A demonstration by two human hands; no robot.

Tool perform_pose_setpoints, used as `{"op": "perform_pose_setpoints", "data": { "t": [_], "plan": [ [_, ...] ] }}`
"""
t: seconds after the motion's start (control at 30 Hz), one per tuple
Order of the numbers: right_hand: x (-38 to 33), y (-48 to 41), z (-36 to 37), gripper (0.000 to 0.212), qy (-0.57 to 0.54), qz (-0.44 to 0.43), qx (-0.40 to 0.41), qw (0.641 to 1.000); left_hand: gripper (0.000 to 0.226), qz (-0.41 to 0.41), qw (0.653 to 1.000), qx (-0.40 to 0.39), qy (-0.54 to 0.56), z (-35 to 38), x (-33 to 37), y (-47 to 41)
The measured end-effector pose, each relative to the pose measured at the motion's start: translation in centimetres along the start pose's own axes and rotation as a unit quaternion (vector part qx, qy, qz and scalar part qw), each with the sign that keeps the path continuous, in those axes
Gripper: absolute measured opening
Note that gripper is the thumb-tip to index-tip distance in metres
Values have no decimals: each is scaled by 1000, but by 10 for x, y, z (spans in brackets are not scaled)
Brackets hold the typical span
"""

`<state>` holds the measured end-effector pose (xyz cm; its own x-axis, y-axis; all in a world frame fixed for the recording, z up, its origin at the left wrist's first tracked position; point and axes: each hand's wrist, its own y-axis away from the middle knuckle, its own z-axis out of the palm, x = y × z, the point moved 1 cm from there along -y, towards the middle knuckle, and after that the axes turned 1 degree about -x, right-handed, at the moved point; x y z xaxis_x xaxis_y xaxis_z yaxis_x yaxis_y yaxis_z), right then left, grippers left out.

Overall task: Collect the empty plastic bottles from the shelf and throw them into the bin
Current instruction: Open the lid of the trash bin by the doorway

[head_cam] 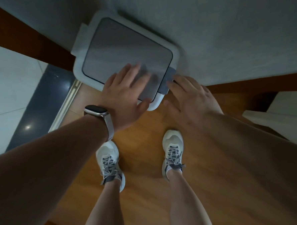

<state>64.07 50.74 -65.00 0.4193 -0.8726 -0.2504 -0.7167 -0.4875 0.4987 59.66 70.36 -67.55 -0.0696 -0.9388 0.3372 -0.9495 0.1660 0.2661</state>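
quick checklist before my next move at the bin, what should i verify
1. Bin lid open for dropping: not ok, it lies shut.
2. Left hand free: ok, spread flat over the lid, holding nothing.
3. Right hand free: ok, open beside the grey tab at the lid's edge.
4. Bottles to throw: not ok, none in view.
5. Footing: ok, both shoes flat on the wooden floor.
6. Bin contents: cannot tell, lid hides them.

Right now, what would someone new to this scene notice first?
Two bare hands dominate the centre: the left hand, wearing a pale-strapped smartwatch, lies spread on the closed grey lid of the white rectangular plastic bin, while the right hand reaches its near corner. Below, white lace-up sneakers stand on the wooden floor.
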Motion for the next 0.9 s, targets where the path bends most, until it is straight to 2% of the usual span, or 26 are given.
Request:
{"op": "perform_pose_setpoints", "data": {
  "t": [0.23, 0.37, 0.63, 0.77, 0.9],
  "plan": [
    [12, -8, 36, 64, -7, 16, 14, 1000, 66, 9, 999, 47, -19, 27, -20, -4],
    [14, -4, 40, 68, -25, 22, 3, 999, 68, 8, 999, 43, -4, 23, -16, -6],
    [-4, 0, -13, 53, -15, 21, -15, 1000, 61, 22, 988, 74, 132, -56, -14, 7],
    [-26, 7, -59, 54, 1, 1, 11, 1000, 56, -53, 976, 99, 185, -106, -31, 20],
    [-55, 15, -101, 56, 18, 4, 14, 1000, 55, -126, 973, 79, 178, -143, -51, 26]
  ]
}}
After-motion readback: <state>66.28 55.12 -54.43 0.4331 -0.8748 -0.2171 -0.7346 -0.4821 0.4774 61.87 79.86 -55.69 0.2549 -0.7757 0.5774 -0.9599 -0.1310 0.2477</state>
